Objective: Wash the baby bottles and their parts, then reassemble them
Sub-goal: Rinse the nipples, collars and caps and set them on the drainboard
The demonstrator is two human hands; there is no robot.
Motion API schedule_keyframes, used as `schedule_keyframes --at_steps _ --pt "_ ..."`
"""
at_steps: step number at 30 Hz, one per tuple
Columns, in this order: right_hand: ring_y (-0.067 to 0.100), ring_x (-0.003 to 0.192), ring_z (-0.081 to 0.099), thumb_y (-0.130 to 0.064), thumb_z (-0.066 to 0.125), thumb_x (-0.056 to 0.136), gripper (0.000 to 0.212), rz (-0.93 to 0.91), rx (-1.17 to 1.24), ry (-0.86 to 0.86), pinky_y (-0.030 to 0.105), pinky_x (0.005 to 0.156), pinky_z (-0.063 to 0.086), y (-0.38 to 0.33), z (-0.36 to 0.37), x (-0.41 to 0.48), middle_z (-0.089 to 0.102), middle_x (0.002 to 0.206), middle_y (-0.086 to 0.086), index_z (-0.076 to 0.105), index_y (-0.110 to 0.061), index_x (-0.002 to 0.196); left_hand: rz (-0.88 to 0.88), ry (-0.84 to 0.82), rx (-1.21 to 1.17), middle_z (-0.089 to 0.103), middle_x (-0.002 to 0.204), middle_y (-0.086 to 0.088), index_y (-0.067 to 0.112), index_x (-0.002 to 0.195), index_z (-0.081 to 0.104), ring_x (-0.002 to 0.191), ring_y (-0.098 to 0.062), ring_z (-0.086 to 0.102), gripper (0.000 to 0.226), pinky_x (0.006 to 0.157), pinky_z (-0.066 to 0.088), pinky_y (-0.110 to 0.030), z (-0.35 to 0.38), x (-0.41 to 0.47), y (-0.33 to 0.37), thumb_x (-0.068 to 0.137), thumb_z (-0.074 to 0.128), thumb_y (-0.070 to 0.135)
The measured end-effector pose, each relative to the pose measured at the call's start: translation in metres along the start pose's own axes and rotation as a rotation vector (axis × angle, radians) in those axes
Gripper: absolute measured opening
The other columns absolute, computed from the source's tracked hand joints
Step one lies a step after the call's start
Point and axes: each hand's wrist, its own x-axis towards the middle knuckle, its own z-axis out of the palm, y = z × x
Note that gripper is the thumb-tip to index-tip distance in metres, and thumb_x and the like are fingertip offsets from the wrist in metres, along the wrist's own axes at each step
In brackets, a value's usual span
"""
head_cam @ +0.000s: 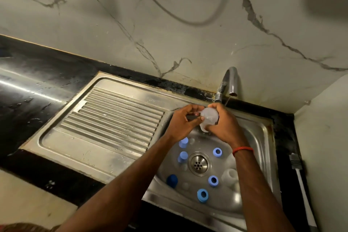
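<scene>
Over the steel sink [260,137] my right hand [223,126] grips a translucent baby bottle [208,117], held tilted under the tap [228,83]. My left hand [183,120] touches the bottle's side with its fingertips curled against it. A thin trickle falls from the tap's spout. On the sink floor lie three blue screw rings [217,151] [213,180] [202,194], two light blue caps [183,142] [182,156], a dark blue cap [172,180] and another clear bottle [229,175].
A ribbed steel drainboard [116,117] lies left of the basin, set in a black counter [28,84]. The drain strainer [198,164] sits mid-basin. A marble wall rises behind. A white cable with a plug [296,164] hangs at the right edge.
</scene>
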Motion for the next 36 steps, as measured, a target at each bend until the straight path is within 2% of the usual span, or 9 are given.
schedule_keyframes --at_steps 2,7,9,13,16,20,24,29,36 --pt "0.022 0.102 0.061 -0.024 0.087 0.068 0.068 -0.036 0.049 -0.019 0.042 0.082 0.057 -0.015 0.003 0.007 0.060 0.118 -0.001 0.047 -0.040 0.121 -0.009 0.040 0.007 0.072 0.115 0.005 0.016 0.123 0.067 0.103 -0.005 0.068 0.031 0.090 0.057 -0.025 -0.015 -0.002 0.002 0.093 0.073 0.021" --pt "0.014 0.102 0.062 -0.019 0.087 0.070 0.071 -0.117 0.197 -0.108 0.040 0.086 0.058 -0.064 0.031 0.022 0.061 0.119 -0.005 0.051 -0.038 0.129 -0.035 0.213 -0.036 0.069 0.116 0.010 0.023 0.120 0.064 0.103 -0.005 0.067 0.027 0.082 0.058 -0.024 -0.063 -0.016 0.000 0.093 0.072 0.024" --pt "0.011 0.103 0.061 -0.018 0.087 0.071 0.073 -0.133 0.233 -0.128 0.035 0.086 0.058 -0.084 0.047 0.026 0.061 0.120 -0.005 0.051 -0.035 0.132 -0.035 0.267 -0.076 0.070 0.113 0.008 0.022 0.118 0.065 0.102 -0.011 0.068 0.026 0.081 0.060 -0.031 -0.086 -0.020 -0.004 0.093 0.071 0.028" --pt "0.012 0.107 0.061 -0.015 0.087 0.072 0.077 -0.158 0.285 -0.171 0.017 0.081 0.052 -0.129 0.089 0.037 0.061 0.123 -0.004 0.048 -0.029 0.137 -0.056 0.385 -0.120 0.072 0.104 0.004 0.022 0.112 0.069 0.094 -0.018 0.069 0.026 0.077 0.059 -0.039 -0.141 -0.028 -0.009 0.094 0.063 0.041" --pt "0.013 0.110 0.061 -0.015 0.088 0.071 0.076 -0.158 0.331 -0.227 0.015 0.082 0.052 -0.155 0.121 0.042 0.062 0.125 -0.002 0.050 -0.026 0.136 -0.072 0.452 -0.104 0.071 0.100 0.005 0.029 0.106 0.069 0.091 -0.021 0.069 0.028 0.072 0.061 -0.041 -0.178 -0.035 -0.015 0.092 0.056 0.050" --pt "0.012 0.115 0.058 -0.013 0.086 0.072 0.071 -0.139 0.392 -0.336 0.018 0.089 0.052 -0.185 0.164 0.047 0.061 0.124 -0.007 0.052 -0.025 0.134 -0.113 0.494 -0.072 0.072 0.099 0.000 0.021 0.104 0.071 0.091 -0.026 0.069 0.025 0.074 0.061 -0.052 -0.227 -0.051 -0.039 0.096 0.060 0.041" --pt "0.012 0.122 0.055 -0.005 0.081 0.077 0.073 -0.112 0.463 -0.462 0.029 0.099 0.052 -0.203 0.206 0.053 0.057 0.134 -0.006 0.049 -0.029 0.139 -0.190 0.542 -0.073 0.073 0.096 -0.003 0.020 0.099 0.072 0.089 -0.026 0.070 0.010 0.073 0.061 -0.043 -0.270 -0.067 -0.059 0.099 0.062 0.021" --pt "0.016 0.123 0.056 -0.004 0.081 0.077 0.077 -0.085 0.433 -0.543 0.036 0.100 0.052 -0.214 0.255 0.062 0.057 0.137 0.000 0.045 -0.033 0.138 -0.275 0.561 -0.123 0.074 0.101 -0.006 0.019 0.102 0.071 0.095 -0.029 0.070 0.011 0.078 0.059 -0.046 -0.316 -0.083 -0.084 0.100 0.061 0.016" --pt "0.009 0.115 0.060 0.001 0.081 0.074 0.070 -0.062 0.404 -0.613 0.017 0.080 0.054 -0.219 0.299 0.060 0.064 0.123 -0.002 0.054 -0.025 0.132 -0.333 0.565 -0.166 0.075 0.102 -0.009 0.011 0.108 0.071 0.096 -0.033 0.070 0.015 0.081 0.058 -0.052 -0.349 -0.096 -0.108 0.101 0.057 0.011"
